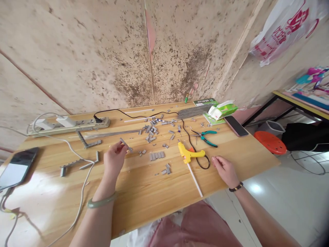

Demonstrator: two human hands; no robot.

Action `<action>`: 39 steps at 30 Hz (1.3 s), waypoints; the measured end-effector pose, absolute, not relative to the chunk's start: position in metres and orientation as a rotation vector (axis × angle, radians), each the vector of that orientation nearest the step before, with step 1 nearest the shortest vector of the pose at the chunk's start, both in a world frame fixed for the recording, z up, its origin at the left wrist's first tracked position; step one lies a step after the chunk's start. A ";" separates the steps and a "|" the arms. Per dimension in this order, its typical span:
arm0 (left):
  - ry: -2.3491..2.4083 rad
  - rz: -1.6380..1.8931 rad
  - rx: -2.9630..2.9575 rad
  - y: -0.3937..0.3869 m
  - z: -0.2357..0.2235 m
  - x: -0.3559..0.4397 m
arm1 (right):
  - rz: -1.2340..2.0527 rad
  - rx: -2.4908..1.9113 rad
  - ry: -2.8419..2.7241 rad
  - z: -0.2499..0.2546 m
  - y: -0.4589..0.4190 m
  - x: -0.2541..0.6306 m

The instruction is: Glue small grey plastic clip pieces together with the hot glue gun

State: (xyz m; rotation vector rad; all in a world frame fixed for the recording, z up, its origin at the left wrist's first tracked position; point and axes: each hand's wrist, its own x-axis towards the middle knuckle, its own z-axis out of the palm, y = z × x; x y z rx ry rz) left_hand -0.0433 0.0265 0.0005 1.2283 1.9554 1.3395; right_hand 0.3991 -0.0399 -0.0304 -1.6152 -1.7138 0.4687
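My left hand [115, 157] pinches a narrow grey strip [126, 145] between thumb and fingers, just above the table. To the right, my right hand [226, 171] is closed near the table's front edge, fingertips together; whatever they may hold is too small to make out. Beside it lies a yellow glue gun [189, 153] with a white glue stick [195, 180] sticking out of its back. Between the hands is a row of several small grey blocks [156, 156], with more loose grey pieces [150, 132] behind. Joined grey pieces [79, 163] lie left of my left hand.
Teal-handled pliers [208, 137], a phone [235, 126], a tissue pack [223, 109] and a bundle of thin rods [194, 111] lie to the right. A power strip [84, 124] stands at back left. A white cable [83, 185] crosses the left side, near another phone [19, 168].
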 end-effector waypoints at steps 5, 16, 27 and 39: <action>1.430 1.554 0.767 0.029 0.001 -0.040 | 0.487 -1.612 -1.689 -0.032 -0.040 0.399; 0.971 1.414 0.596 0.017 0.019 -0.021 | 0.404 -1.594 -1.577 -0.033 -0.040 0.402; 0.727 1.007 0.738 -0.011 0.008 0.021 | 1.087 -1.102 -1.688 0.027 -0.059 0.249; 0.664 0.975 0.914 -0.014 0.008 0.028 | 1.208 -1.026 -1.596 0.018 -0.046 0.210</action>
